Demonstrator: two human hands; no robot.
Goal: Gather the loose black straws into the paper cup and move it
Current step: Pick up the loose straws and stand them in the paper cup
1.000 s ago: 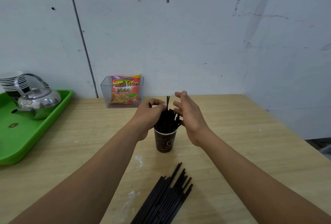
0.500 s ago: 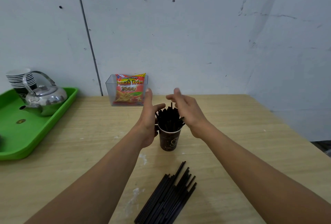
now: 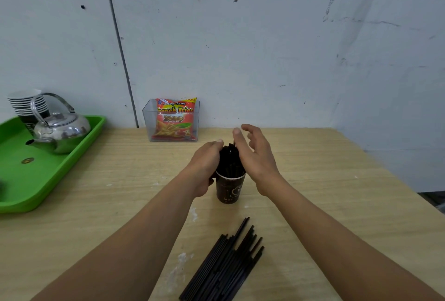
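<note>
The loose straws [image 3: 226, 264] lie heaped nearest, their lower ends cut off by the frame. Beyond them the cup [image 3: 230, 190] stands upright, its bundle [image 3: 230, 160] half hidden between the hands. The left hand [image 3: 206, 163] curls round the bundle; the right hand [image 3: 256, 156] rests against it, fingers loose and apart. Farther back on the wooden table [image 3: 325, 180], a green tray [image 3: 24, 180], cut off at left, carries a kettle [image 3: 60, 129], and a snack bag [image 3: 174, 120] sits by the white wall [image 3: 265, 60].
</note>
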